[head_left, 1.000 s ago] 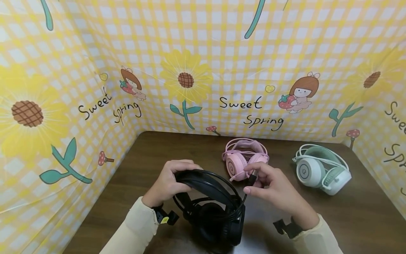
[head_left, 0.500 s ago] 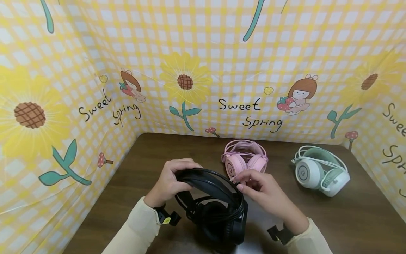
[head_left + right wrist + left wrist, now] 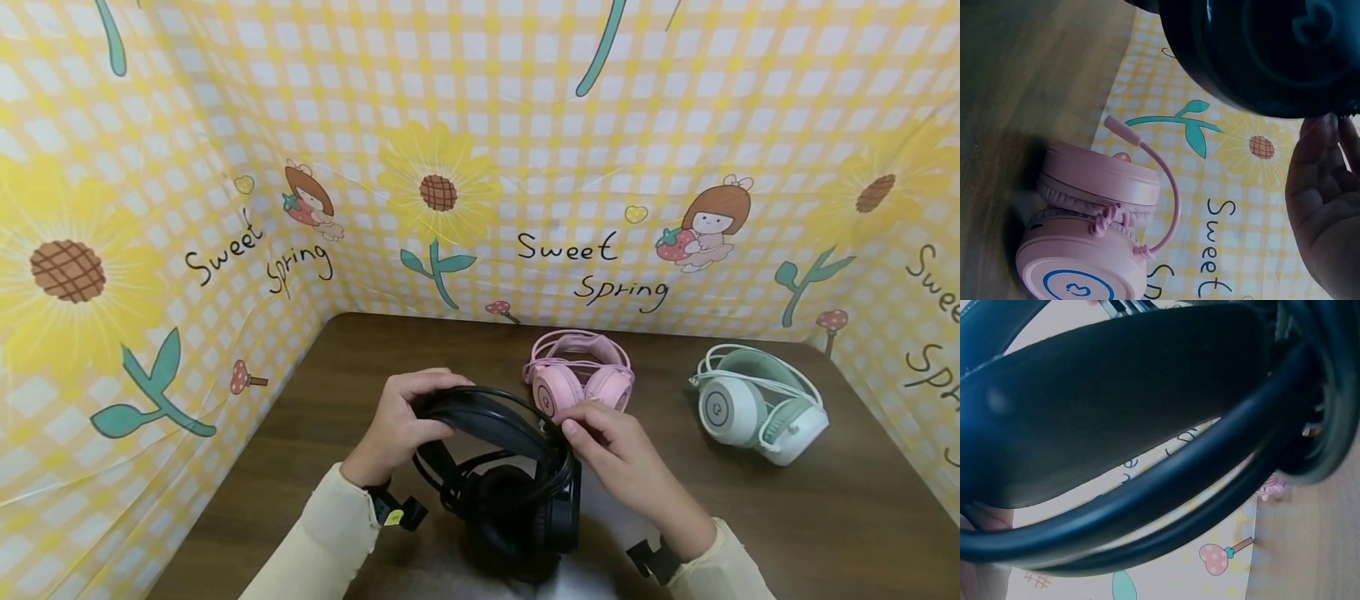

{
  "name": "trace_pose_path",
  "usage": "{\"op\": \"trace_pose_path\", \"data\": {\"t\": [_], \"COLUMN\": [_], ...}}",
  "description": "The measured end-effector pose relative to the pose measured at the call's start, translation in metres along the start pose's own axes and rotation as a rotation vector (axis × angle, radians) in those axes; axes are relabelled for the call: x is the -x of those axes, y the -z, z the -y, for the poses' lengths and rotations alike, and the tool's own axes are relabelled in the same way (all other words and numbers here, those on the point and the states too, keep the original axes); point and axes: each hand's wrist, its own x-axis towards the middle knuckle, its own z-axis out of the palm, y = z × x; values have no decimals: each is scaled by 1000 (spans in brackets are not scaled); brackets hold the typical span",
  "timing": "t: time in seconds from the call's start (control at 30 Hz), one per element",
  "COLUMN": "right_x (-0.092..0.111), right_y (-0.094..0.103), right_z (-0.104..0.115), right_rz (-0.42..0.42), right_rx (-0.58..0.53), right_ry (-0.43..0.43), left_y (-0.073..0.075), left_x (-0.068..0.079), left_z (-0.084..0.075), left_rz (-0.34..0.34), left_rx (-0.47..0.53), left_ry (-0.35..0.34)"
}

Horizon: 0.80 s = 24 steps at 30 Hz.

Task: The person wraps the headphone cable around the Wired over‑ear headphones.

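Note:
A pair of black over-ear headphones (image 3: 487,423) is held up over the table, ear cups hanging down. My left hand (image 3: 401,429) grips the upper left of the headband, thumb underneath. Black cable loops wrap around the headphones and cross close up in the left wrist view, in front of the padded headband (image 3: 1110,400). At the band's right side, my right hand (image 3: 626,462) pinches the cable's plug end, mostly hidden by the fingers. In the right wrist view, that hand's fingers lie behind the lower rim of a black ear cup (image 3: 1254,56).
Pink headphones (image 3: 557,390) with a microphone arm (image 3: 1169,194) stand just behind the right hand. White and green headphones (image 3: 731,408) sit farther right on the brown wooden table (image 3: 847,508). A yellow checked cloth (image 3: 480,100) covers the walls around it.
My right hand has moved left and slightly down with the plug, from beside the headphones to the headband's right side. The headphones have risen slightly in my left hand.

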Motion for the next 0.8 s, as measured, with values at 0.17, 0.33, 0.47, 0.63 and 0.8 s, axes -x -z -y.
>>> {"op": "trace_pose_path", "data": {"t": [0.17, 0.33, 0.47, 0.63, 0.8], "right_x": [4, 9, 11, 9, 7], "right_y": [-3, -8, -15, -24, -29], "right_z": [-5, -6, -1, 4, 3], "right_rz": [44, 138, 184, 176, 116], "right_rx": [7, -7, 20, 22, -32], "right_ry": [39, 20, -100, -151, -108], "left_y": [3, 9, 11, 12, 13], "left_x": [-1, 1, 1, 0, -1], "left_z": [2, 8, 12, 14, 13], "left_rz": [-41, -92, -108, -109, -103], "left_rx": [29, 58, 64, 85, 83], "left_ry": [74, 139, 162, 158, 173]}}
